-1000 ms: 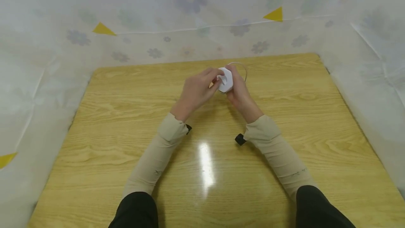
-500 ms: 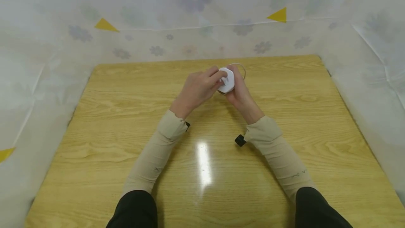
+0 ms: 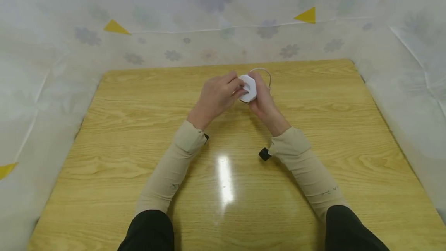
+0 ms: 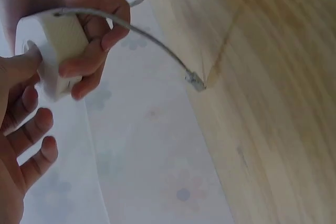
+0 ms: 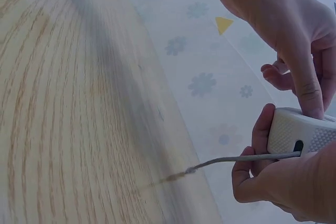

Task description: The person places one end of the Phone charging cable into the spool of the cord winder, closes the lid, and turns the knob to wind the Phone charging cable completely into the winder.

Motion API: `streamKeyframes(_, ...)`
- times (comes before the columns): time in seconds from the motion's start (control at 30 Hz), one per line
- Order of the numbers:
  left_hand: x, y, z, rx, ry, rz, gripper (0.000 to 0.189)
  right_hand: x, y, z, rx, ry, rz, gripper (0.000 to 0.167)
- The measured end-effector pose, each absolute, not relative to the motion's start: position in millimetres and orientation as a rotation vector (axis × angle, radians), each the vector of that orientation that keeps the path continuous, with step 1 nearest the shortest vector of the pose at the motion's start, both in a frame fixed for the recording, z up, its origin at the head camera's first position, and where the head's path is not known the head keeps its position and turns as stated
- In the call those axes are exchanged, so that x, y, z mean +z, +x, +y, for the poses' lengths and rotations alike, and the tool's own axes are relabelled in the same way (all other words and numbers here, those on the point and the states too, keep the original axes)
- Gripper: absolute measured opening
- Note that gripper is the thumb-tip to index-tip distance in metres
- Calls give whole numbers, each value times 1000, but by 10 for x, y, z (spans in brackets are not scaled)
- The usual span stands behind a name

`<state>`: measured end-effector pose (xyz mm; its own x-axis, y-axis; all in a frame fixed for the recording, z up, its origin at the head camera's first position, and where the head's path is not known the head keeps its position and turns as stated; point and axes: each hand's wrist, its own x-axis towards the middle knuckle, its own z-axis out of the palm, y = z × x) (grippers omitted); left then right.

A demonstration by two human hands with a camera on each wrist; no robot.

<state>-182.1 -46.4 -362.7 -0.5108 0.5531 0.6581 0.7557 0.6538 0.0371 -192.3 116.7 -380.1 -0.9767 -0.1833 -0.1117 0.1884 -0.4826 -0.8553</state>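
Observation:
A white many-sided case (image 3: 252,91) with a round recess in its face is held above the far part of the table. My right hand (image 3: 263,102) grips it round its textured side, fingers curled behind. My left hand (image 3: 216,97) has its thumb and index finger in the recess, pinching a part inside that the fingertips mostly hide. The left hand's other fingers (image 4: 39,124) are loosely bent, off the case. From a dark slot in the case's side a thin grey cord (image 5: 231,159) comes out, bending to a knotted end (image 4: 195,81).
The wooden table (image 3: 223,135) reaches to a pale flowered sheet (image 3: 153,46) at the back and sides. Yellow triangles (image 3: 306,15) are stuck on the sheet. A black wrist camera (image 3: 265,154) juts from the right sleeve.
My left thumb and index finger have shifted and turned slightly at the recess. The right hand keeps its hold on the case, almost in place.

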Motion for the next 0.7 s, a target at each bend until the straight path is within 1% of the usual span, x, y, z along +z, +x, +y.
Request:
streamKeyframes(0.23,-3740,-1798,-309,-332,-851,-2217,24,-3799,-1913,1174,-2592,17,1438,26)
streamKeyframes(0.4,-3778,-1722,-187,-463,-653,-2319,25,-3790,-1908,1135,-2598,55,1428,26)
streamKeyframes(0.5,-3749,-1659,-121,-700,-440,-2515,27,-3811,-1898,1109,-2576,121,1470,30)
streamKeyframes(0.6,-3666,-1647,-111,-1056,-216,-2686,27,-3828,-1882,1090,-2551,166,1546,31)
streamKeyframes(0.7,-3600,-1704,-149,-1646,-80,-2656,27,-3827,-1870,1073,-2543,188,1615,30)
